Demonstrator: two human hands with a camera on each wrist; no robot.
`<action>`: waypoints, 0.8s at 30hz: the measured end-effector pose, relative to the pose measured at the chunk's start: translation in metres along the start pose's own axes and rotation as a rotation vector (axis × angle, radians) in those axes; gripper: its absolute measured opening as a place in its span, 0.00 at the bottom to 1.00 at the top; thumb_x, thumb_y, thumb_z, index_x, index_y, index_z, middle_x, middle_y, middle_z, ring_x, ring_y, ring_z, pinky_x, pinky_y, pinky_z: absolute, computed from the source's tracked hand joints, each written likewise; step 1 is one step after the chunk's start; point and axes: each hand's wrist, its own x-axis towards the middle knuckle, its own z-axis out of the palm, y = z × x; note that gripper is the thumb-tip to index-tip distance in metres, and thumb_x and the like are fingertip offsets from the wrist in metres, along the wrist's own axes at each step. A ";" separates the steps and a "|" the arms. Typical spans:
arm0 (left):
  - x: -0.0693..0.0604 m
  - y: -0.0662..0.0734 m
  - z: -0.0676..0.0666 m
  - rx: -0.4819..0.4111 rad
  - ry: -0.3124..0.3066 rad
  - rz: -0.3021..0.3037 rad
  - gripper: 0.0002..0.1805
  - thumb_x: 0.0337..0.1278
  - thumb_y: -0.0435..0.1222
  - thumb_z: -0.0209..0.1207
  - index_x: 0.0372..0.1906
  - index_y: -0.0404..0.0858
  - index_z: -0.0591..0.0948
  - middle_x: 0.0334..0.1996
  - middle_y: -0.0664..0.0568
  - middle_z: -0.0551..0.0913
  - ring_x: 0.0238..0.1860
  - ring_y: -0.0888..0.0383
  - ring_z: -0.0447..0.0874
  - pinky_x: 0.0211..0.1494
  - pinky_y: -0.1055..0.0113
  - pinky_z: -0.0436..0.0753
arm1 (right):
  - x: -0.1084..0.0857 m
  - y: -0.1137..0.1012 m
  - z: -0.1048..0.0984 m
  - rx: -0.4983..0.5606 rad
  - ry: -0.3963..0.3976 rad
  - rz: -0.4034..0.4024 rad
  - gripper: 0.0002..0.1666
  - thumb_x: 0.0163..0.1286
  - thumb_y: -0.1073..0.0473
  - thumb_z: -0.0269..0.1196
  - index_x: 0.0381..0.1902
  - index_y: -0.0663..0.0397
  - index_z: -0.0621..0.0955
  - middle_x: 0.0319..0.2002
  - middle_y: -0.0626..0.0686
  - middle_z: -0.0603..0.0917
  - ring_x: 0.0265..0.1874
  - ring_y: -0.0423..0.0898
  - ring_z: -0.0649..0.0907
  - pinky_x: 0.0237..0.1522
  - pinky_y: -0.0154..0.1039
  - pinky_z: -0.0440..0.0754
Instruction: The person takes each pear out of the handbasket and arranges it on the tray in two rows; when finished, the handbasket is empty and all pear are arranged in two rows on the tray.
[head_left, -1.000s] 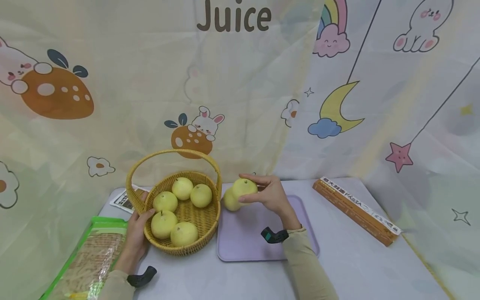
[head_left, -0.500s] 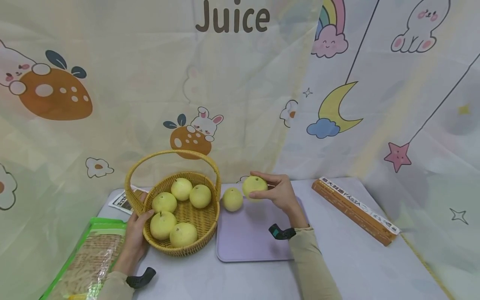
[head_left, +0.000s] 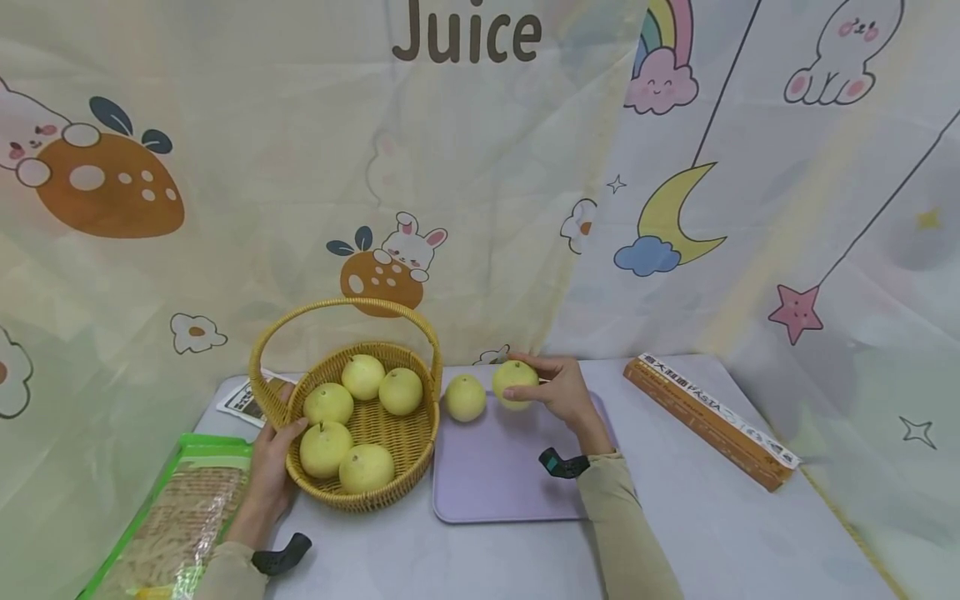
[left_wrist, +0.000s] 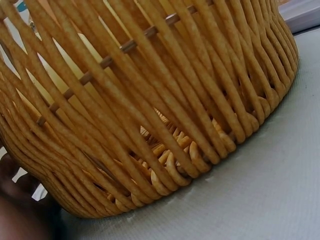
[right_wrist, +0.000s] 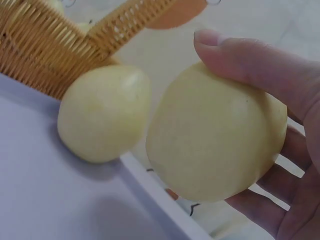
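A yellow wicker basket with a tall arched handle stands on the table, holding several pale yellow pears. At its left side, my left hand grips the rim; in the left wrist view, dark fingers lie against the wicker wall. My right hand holds a pear between thumb and fingers over the back of a lilac tray. Another pear rests at the tray's back left corner, close to the basket. From the right wrist, the held pear appears close beside it.
A long brown and white pasta box lies at a slant on the right. On the left are a green-edged clear food bag and a small white packet partly behind the basket. A printed cloth backdrop rises behind the table.
My right hand has carried its pear to the right, away from the pear at the tray's corner, then slightly lower. My left hand and the basket have stayed put.
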 end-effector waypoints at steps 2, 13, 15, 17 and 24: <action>0.000 0.000 0.000 -0.001 0.000 0.001 0.38 0.83 0.41 0.50 0.87 0.53 0.50 0.88 0.57 0.44 0.87 0.57 0.40 0.85 0.74 0.51 | 0.000 0.005 0.000 -0.003 -0.002 0.015 0.37 0.50 0.64 0.85 0.61 0.53 0.88 0.58 0.54 0.90 0.54 0.44 0.87 0.52 0.30 0.84; 0.000 0.000 0.000 0.007 0.004 -0.014 0.37 0.83 0.41 0.51 0.87 0.55 0.51 0.88 0.59 0.46 0.87 0.58 0.42 0.85 0.73 0.52 | 0.002 0.023 0.002 -0.002 -0.019 0.020 0.37 0.50 0.65 0.85 0.61 0.52 0.88 0.60 0.53 0.89 0.53 0.41 0.87 0.54 0.28 0.83; 0.001 0.000 0.000 0.005 0.004 -0.014 0.37 0.83 0.41 0.51 0.87 0.55 0.51 0.88 0.60 0.46 0.87 0.58 0.42 0.86 0.73 0.52 | 0.002 0.025 0.002 0.004 -0.022 0.022 0.37 0.50 0.65 0.85 0.61 0.51 0.88 0.60 0.53 0.89 0.54 0.42 0.87 0.54 0.28 0.83; 0.001 0.001 0.000 0.001 0.004 -0.015 0.37 0.83 0.41 0.51 0.87 0.55 0.51 0.88 0.60 0.46 0.87 0.58 0.41 0.86 0.72 0.51 | 0.002 0.027 0.002 0.009 -0.025 0.027 0.37 0.50 0.64 0.85 0.61 0.50 0.89 0.60 0.53 0.89 0.56 0.43 0.87 0.55 0.29 0.83; 0.000 0.001 0.000 0.004 0.007 -0.027 0.37 0.83 0.42 0.51 0.87 0.57 0.51 0.88 0.60 0.45 0.87 0.58 0.41 0.86 0.71 0.50 | 0.003 0.035 0.004 0.000 -0.029 0.040 0.36 0.50 0.64 0.85 0.60 0.52 0.89 0.61 0.53 0.89 0.56 0.44 0.87 0.56 0.29 0.83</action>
